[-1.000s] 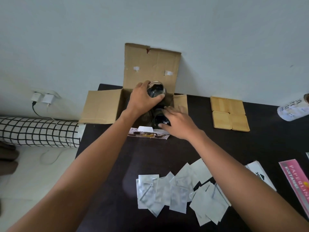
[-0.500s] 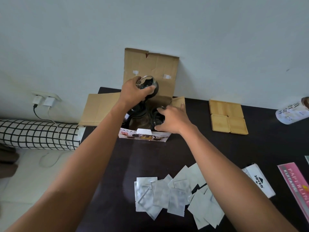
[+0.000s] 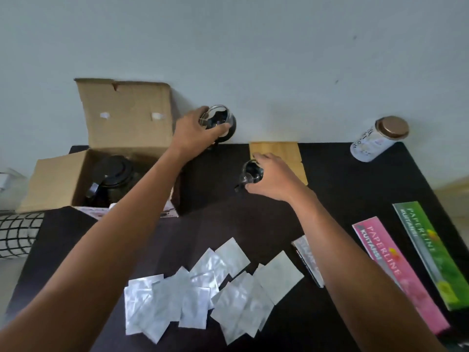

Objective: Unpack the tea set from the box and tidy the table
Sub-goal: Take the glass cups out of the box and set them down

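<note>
An open cardboard box (image 3: 58,179) stands at the table's far left, with a dark teapot (image 3: 111,175) with a black lid inside it. My left hand (image 3: 194,133) grips a clear glass cup (image 3: 219,121) by its rim, to the right of the box near the wall. My right hand (image 3: 272,177) holds a second glass cup (image 3: 250,172) over the dark table (image 3: 342,189), just in front of the bamboo coasters (image 3: 275,149), which my hand partly covers.
Several silver sachets (image 3: 210,283) lie scattered near the front. A pink packet (image 3: 396,265) and a green packet (image 3: 431,250) lie at the right, a small booklet (image 3: 308,260) beside my right forearm. A white jar (image 3: 375,139) with a brown lid stands far right. A checked cushion (image 3: 17,233) sits left of the table.
Both hands have lifted a glass cup out of the box and carried it right, toward the coasters. The view has shifted right, and the teapot now shows inside the box.
</note>
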